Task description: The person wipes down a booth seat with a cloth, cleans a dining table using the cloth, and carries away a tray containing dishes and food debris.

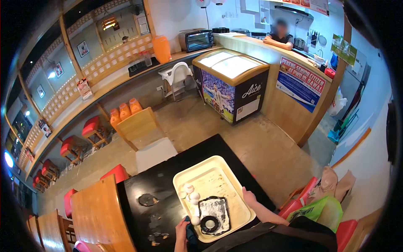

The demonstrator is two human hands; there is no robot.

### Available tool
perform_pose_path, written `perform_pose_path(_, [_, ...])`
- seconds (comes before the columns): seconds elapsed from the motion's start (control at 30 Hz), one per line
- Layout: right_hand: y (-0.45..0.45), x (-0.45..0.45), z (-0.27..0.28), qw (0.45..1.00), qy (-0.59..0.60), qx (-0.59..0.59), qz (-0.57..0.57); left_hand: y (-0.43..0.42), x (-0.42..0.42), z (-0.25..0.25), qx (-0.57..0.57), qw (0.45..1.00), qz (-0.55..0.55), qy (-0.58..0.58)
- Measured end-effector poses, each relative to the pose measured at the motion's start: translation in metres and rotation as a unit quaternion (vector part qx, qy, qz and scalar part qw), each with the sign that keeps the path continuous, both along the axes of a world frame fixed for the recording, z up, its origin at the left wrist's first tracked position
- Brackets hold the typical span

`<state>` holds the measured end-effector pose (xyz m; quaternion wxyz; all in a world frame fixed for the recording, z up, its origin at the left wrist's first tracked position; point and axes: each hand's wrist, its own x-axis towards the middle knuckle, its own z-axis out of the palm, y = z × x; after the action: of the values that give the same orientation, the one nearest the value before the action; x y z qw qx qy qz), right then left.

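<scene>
A cream tray point(219, 164) lies on the black table. In it are several white rounded pieces point(194, 196) that look like eggshells, and a black rectangular dish point(227, 215) dusted with white powder. A black ring-shaped item point(209, 230) with a pale centre rests at the dish's near end. My left hand point(181, 232) is closed around a dark cloth point(191, 233) at the tray's near left edge, close to one white piece. At the tray's right edge, my right hand point(249, 198) grips the rim; some of its fingers are hidden.
The black table point(140, 218) has worn patches. A wooden chair point(140, 126) stands beyond it, another wooden chair back point(94, 210) at left. Red seats with bags point(329, 210) are at right. Farther off are an ice-cream freezer point(233, 84) and a counter with a person point(279, 38) behind it.
</scene>
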<state>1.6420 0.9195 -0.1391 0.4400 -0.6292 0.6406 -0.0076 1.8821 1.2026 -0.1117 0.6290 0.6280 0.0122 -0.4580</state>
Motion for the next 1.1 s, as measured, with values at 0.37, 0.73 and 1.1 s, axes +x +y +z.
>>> perform_pose_path(0.37, [-0.116,-0.102,0.076,0.999,0.003,-0.032,0.003,-0.119,-0.147,0.052,-0.021,0.996,0.081,0.017])
perform_pose_path(0.73, [-0.135,-0.169,0.046,0.959,-0.178,-0.03,-0.217,-0.132,-0.114,0.11,-0.056,0.988,0.136,-0.037])
perform_pose_path(1.1, [-0.114,-0.22,0.07,0.88,-0.221,-0.068,-0.416,0.046,0.019,0.018,0.358,0.748,0.239,-0.505])
